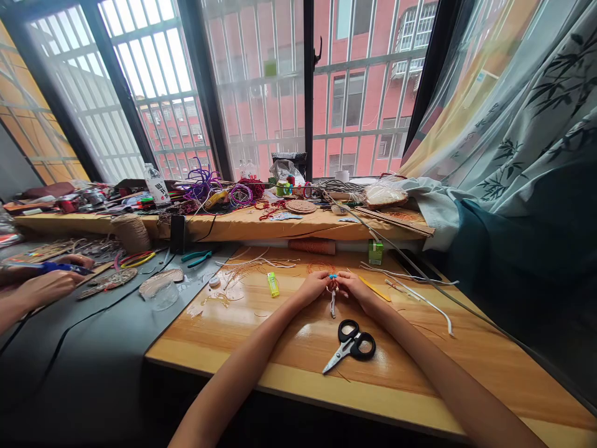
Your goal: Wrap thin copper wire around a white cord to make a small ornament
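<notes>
My left hand and my right hand meet above the wooden table, fingers pinched together. Between their fingertips is a small bright blue piece, too small to make out fully. A short white cord hangs below it, toward me. Fingers hide most of the join between the two. Nearer me lie black-handled scissors, blades pointing to the lower left. An orange cord curls on the table just behind my left hand. Beside my right hand rests a yellow strip.
A yellow-green lighter, loose white cords and a green box lie around. A long dark rod slants across the right. At left, another person's hand works near pliers. The cluttered shelf runs behind.
</notes>
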Demonstrator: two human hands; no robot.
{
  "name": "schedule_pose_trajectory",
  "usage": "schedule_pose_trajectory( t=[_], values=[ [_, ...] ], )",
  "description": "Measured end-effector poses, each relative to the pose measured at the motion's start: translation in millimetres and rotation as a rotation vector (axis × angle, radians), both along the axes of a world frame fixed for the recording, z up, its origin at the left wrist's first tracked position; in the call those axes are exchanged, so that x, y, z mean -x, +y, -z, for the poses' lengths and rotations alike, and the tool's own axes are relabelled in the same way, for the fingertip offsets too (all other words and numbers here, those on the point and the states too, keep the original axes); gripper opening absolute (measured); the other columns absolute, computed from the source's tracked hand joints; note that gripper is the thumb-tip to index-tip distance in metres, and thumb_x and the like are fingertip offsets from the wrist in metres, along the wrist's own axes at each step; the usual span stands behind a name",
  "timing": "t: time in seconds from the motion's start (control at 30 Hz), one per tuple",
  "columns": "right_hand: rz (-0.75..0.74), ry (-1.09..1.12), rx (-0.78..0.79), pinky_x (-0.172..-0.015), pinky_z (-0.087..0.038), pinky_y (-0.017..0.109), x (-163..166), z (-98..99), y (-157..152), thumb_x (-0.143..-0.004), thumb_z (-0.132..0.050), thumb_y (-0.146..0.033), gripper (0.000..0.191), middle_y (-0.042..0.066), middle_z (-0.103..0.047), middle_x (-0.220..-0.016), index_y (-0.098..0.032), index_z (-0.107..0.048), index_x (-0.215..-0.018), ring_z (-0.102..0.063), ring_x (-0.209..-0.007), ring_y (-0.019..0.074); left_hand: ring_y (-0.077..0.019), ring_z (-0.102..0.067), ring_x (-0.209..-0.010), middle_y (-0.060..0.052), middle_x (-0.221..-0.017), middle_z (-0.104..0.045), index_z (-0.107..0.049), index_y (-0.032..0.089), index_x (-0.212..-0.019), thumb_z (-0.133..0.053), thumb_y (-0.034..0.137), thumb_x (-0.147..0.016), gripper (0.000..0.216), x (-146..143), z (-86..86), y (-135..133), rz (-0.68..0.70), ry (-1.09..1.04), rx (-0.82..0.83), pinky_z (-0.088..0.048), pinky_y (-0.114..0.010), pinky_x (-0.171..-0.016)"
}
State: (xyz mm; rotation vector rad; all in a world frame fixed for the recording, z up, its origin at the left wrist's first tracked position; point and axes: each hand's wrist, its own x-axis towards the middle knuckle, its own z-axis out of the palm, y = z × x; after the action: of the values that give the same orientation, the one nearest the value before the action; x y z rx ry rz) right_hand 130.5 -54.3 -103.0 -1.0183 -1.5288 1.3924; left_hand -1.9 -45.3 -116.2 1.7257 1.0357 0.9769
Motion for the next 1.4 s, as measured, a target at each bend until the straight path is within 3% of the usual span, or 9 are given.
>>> schedule_pose_trajectory(
  t=[0.27, 0.53, 0.7, 0.83, 0.97, 1.17, 1.4],
  values=[
    [-0.013, -0.126, 0.002, -0.042, -0.014, 0.021, -1.3, -5.7, 0.0, -0.054, -0.053, -0.033, 0.019, -0.005, -0.045, -0.045, -0.014, -0.052, -0.055, -0.025, -0.039, 0.0029, -0.0072, -0.035, -0.048, 0.002, -0.051, -0.044, -0.05, 0.013, -0.055, -0.043, 0.025, -0.069, 0.019, 2.1, 1.4, 3.0, 0.066, 0.017, -0.046, -0.025, -0.019, -0.046],
    [-0.066, -0.191, -0.031, -0.044, -0.02, 0.022, -3.1, -21.4, -9.1, -0.054, -0.05, -0.025, 0.013, -0.001, -0.054, -0.051, -0.014, -0.058, -0.054, -0.035, -0.045, 0.0057, -0.0085, -0.041, -0.052, 0.001, -0.052, -0.048, -0.052, 0.013, -0.054, -0.043, 0.02, -0.066, 0.016, 1.5, -6.3, -2.4, 0.087, 0.003, -0.031, -0.03, -0.02, -0.053],
    [-0.038, -0.235, -0.048, -0.041, -0.017, 0.021, -3.8, -11.8, -1.9, -0.057, -0.05, -0.029, 0.017, -0.001, -0.054, -0.05, -0.014, -0.057, -0.054, -0.028, -0.04, 0.0038, -0.0075, -0.04, -0.05, 0.002, -0.051, -0.048, -0.051, 0.013, -0.052, -0.046, 0.022, -0.065, 0.017, -0.3, -9.1, -5.9, 0.124, -0.092, 0.04, -0.029, -0.02, -0.051],
    [0.129, -0.072, -0.109, -0.04, -0.019, 0.02, -1.0, 3.1, 1.3, -0.062, -0.048, -0.039, 0.024, -0.005, -0.046, -0.048, -0.015, -0.05, -0.058, -0.027, -0.039, 0.0035, -0.004, -0.033, -0.039, 0.003, -0.051, -0.047, -0.05, 0.013, -0.055, -0.045, 0.027, -0.068, 0.019, 1.3, -9.2, -6.6, 0.037, -0.26, 0.169, -0.023, -0.02, -0.041],
    [0.316, 0.088, -0.1, -0.041, -0.024, 0.019, 0.9, 9.2, 0.1, -0.061, -0.049, -0.042, 0.025, -0.008, -0.037, -0.043, -0.018, -0.045, -0.061, -0.032, -0.039, 0.0047, -0.0015, -0.033, -0.035, 0.0, -0.067, -0.055, -0.05, 0.013, -0.061, -0.046, 0.032, -0.069, 0.021, 4.5, -7.7, -1.7, -0.077, -0.476, 0.211, -0.021, -0.019, -0.038],
    [0.313, 0.049, -0.11, -0.041, -0.027, 0.019, 2.8, 6.5, -2.3, -0.064, -0.046, -0.046, 0.029, -0.006, -0.043, -0.044, -0.017, -0.046, -0.064, -0.037, -0.038, 0.0055, -0.0004, -0.035, -0.034, 0.0, -0.073, -0.056, -0.049, 0.014, -0.064, -0.049, 0.035, -0.067, 0.021, 6.7, -4.1, 3.3, -0.114, -0.592, 0.217, -0.023, -0.018, -0.037],
    [0.318, 0.08, -0.098, -0.04, -0.029, 0.019, 2.5, 9.2, -2.3, -0.067, -0.045, -0.045, 0.029, -0.004, -0.049, -0.049, -0.016, -0.047, -0.066, -0.039, -0.037, 0.005, 0.0003, -0.035, -0.033, 0.0, -0.079, -0.057, -0.048, 0.015, -0.072, -0.051, 0.029, -0.067, 0.016, 2.7, -4.6, 2.7, -0.165, -0.502, 0.208, -0.023, -0.017, -0.035]
  ],
)
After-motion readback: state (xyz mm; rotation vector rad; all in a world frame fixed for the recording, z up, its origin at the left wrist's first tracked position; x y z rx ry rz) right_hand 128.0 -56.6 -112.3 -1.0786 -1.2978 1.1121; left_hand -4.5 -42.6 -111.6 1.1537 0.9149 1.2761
